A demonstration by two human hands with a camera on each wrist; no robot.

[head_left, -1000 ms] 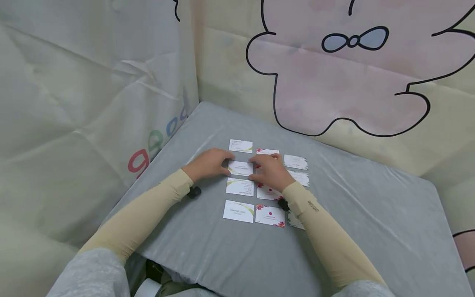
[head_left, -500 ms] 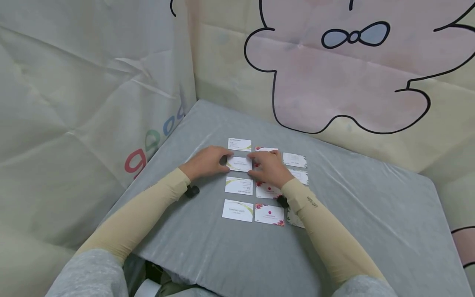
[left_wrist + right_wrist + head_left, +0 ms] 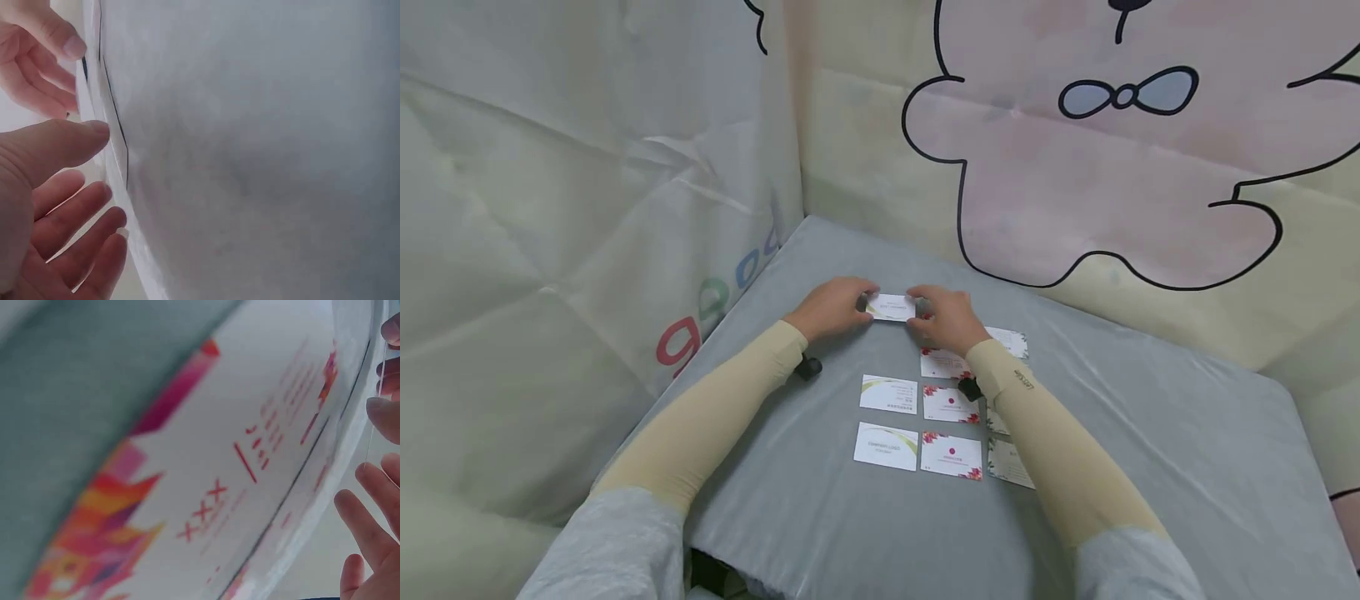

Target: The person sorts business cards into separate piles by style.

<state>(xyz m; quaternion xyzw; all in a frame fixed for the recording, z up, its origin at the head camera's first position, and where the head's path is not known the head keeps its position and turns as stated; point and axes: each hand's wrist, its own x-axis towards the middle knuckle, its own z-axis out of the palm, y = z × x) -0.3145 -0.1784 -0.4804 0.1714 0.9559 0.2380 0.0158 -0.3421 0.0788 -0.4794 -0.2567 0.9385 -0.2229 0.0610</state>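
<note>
A white business card (image 3: 891, 307) with a yellow-green curve is near the far left of the grey table, between my hands. My left hand (image 3: 835, 308) pinches its left edge; my right hand (image 3: 947, 321) pinches the right edge. The thin edge of a card shows between thumb and fingers in the right wrist view, where part of my right hand (image 3: 375, 519) is seen. Nearer lie two similar cards, the middle card (image 3: 888, 394) and the front card (image 3: 885, 446). The tabletop behind the held card is hidden.
Red-flowered cards, such as the front one (image 3: 951, 456), form a column to the right. Leaf-bordered cards, including the far one (image 3: 1008, 342), lie beyond them, partly under my right arm. Fabric walls (image 3: 625, 208) meet behind the grey table (image 3: 1150, 467).
Both hands have moved away from me with the card between them, from its place in the left column to the far spot. The farthest left card is now covered from view.
</note>
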